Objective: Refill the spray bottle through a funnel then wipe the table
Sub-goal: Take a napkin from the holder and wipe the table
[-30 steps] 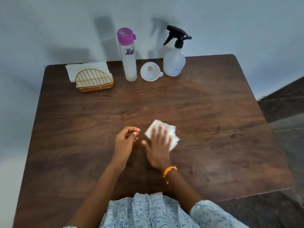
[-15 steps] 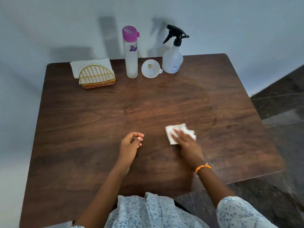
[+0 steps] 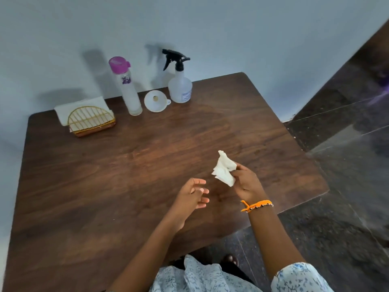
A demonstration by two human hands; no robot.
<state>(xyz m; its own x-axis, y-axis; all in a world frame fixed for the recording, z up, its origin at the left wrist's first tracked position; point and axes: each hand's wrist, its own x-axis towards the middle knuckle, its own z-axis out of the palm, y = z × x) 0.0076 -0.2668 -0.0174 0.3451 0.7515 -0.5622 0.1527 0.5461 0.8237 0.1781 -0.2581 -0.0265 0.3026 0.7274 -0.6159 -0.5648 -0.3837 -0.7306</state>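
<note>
Now the right hand (image 3: 247, 182) pinches the crumpled tissue (image 3: 224, 170) above the worktop (image 3: 126, 175); the left hand (image 3: 192, 196), loosely open and empty, is just beside it.

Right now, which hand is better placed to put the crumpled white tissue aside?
Right. The right hand already grips the crumpled white tissue above the dark wooden table; the left hand is open, holding nothing.

Lighting is moderate and soft. The pink-capped frosted bottle (image 3: 128, 87) and the black-triggered translucent spray bottle (image 3: 179, 85) cast diffuse shadows up and left on the pale blue wall (image 3: 231, 28). Wide-angle distortion bends the dark wooden table (image 3: 105, 175) edges. The right margin is blurred.
</note>
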